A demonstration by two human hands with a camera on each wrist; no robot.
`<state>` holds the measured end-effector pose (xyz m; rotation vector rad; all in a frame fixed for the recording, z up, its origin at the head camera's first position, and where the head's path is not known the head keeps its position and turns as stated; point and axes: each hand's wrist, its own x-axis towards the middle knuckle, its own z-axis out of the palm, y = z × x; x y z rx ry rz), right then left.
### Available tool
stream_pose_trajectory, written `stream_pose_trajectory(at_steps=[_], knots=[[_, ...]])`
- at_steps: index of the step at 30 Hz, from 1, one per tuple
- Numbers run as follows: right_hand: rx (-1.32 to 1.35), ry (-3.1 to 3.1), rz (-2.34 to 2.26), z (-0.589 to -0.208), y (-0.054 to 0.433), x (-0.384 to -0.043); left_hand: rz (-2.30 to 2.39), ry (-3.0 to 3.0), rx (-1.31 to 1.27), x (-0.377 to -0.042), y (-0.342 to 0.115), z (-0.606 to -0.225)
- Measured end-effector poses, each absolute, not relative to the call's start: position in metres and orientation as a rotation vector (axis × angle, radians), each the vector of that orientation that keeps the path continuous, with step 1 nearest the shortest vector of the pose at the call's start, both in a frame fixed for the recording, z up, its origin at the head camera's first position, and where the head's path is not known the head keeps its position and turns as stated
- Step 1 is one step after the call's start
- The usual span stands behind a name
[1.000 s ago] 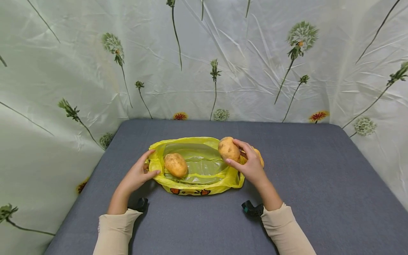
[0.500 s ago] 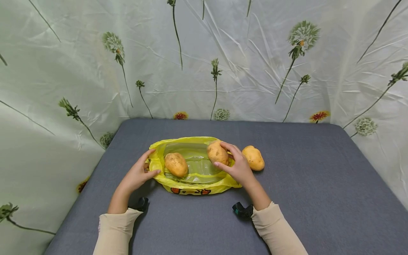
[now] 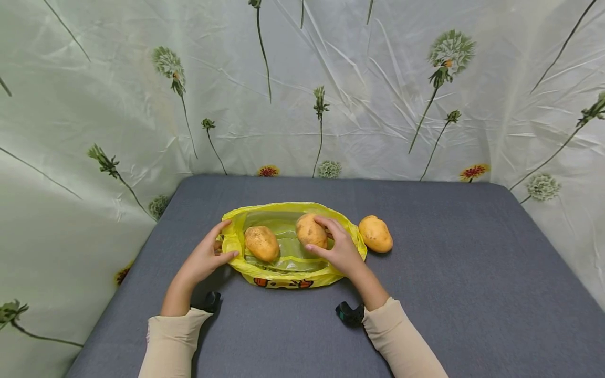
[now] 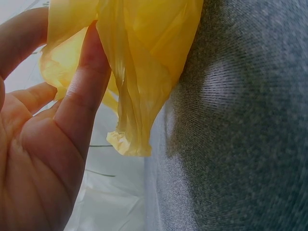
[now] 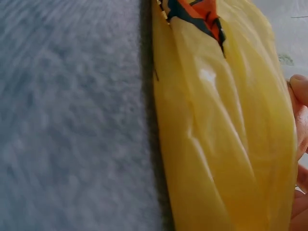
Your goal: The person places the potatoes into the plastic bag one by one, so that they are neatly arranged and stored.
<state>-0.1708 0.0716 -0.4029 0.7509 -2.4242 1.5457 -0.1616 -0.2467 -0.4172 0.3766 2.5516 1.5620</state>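
Note:
A yellow plastic bag (image 3: 326, 275) lies with its mouth spread wide, an orange and black print on its near side. My left hand (image 3: 202, 261) holds its left edge, thumb at the near side and fingers around the far side; the left wrist view shows the thumb (image 4: 86, 79) against the plastic. Inside the bag, at the left, rests one potato (image 3: 262, 243). Another potato (image 3: 309, 231) is gripped between the thumb and fingers of my right hand (image 3: 341, 253), over the right part of the bag's mouth. From the right wrist, the bag's side (image 5: 216, 125) hides this potato.
A third potato (image 3: 375, 234) lies on the grey cloth-covered table (image 3: 454, 273), just right of the bag. Behind and at the sides hangs a pale curtain (image 3: 368, 73) printed with dandelions. Each wrist carries a black camera mount (image 3: 350, 314).
My right hand has carried its potato leftward from the bag's right rim to above the inside, uncovering the potato on the table. My left hand stays at the bag's left edge.

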Motion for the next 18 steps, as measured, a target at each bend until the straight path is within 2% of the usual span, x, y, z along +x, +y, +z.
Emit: stream_pose_trajectory(at_steps=[6,18], knots=[[0.746,-2.449,1.530,-0.429,0.070,-0.186,1.575,2.538,0.383,-0.162,-0.246,-0.418],[0.762,-2.493,1.538,-0.434,0.054,-0.188,1.573,2.538,0.398,-0.162,-0.247,-0.419]])
